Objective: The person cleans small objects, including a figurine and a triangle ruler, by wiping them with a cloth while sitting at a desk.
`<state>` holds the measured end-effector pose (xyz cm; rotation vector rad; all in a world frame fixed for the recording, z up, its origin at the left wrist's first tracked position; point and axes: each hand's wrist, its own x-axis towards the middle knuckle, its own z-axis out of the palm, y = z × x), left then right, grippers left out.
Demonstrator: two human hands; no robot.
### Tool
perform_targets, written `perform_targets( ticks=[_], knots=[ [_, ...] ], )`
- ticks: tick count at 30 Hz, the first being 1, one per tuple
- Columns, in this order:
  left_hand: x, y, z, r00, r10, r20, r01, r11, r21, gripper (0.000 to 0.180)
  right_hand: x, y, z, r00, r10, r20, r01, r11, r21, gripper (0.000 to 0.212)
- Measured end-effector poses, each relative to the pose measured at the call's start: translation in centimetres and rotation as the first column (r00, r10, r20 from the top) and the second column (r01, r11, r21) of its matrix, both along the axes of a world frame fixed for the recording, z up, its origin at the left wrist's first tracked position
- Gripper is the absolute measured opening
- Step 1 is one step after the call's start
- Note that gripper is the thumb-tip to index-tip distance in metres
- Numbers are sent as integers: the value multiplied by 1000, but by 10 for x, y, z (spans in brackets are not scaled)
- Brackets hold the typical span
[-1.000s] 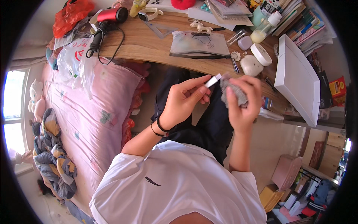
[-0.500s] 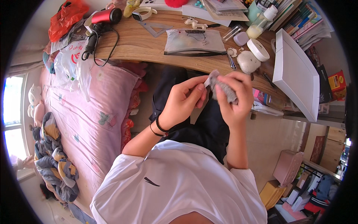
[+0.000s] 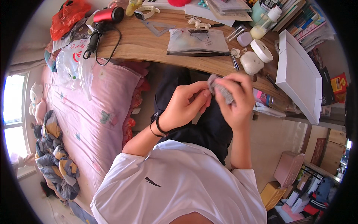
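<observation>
A small grey fuzzy piece (image 3: 223,93), perhaps plush or knitted, is held up over my lap at the front edge of the desk. The curled fingers of my right hand (image 3: 238,99) wrap round it and hide much of its outline. At its left end, the thumb and fingers of my left hand (image 3: 186,104) are pinched together against its edge. Their tips cover whatever lies between them. Just beyond my right hand, a white fluffy ball-shaped thing (image 3: 251,62) rests on the desk, with a nail clipper (image 3: 235,62) beside it.
On the wooden desk (image 3: 149,44) lie a zip pouch (image 3: 197,41), a set square (image 3: 156,28), a red hair dryer (image 3: 108,15), a round white lid (image 3: 261,50) and a pump bottle (image 3: 266,22). A white box tray (image 3: 298,74) leans at right. The pink bed (image 3: 93,108) stands at left.
The pale strip that showed between my left fingers and the fuzzy piece is now hidden. Both hands stay close together, the left fingertips nearer the piece. The whole view has shifted slightly.
</observation>
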<state>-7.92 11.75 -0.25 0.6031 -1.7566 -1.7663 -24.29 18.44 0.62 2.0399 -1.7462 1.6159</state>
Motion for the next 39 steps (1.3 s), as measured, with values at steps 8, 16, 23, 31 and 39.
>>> perform_targets(
  ticks=[8, 16, 23, 31, 39],
  knots=[
    [-2, -2, -5, 1000, -2, 28, 2, 1000, 10, 23, 1, 0, -6, 993, 114, -44, -114, 993, -2, 32],
    [-4, -4, -6, 992, 27, -120, 2, 973, 230, 23, -21, -12, -17, 947, -187, 262, 208, 977, -51, 14],
    [-5, -3, -14, 989, 144, -17, -140, 977, 159, 17, 4, 8, -9, 592, 69, 803, -273, 955, 120, 14],
    [-3, -57, -6, 845, 516, -139, -409, 457, -789, 10, -13, 14, -15, 510, 249, 823, -227, 962, -151, 21],
    [-7, -90, -19, 845, 506, -176, -255, 91, -963, 17, -15, 23, -20, 536, 299, 789, -275, 946, -171, 21]
  ],
)
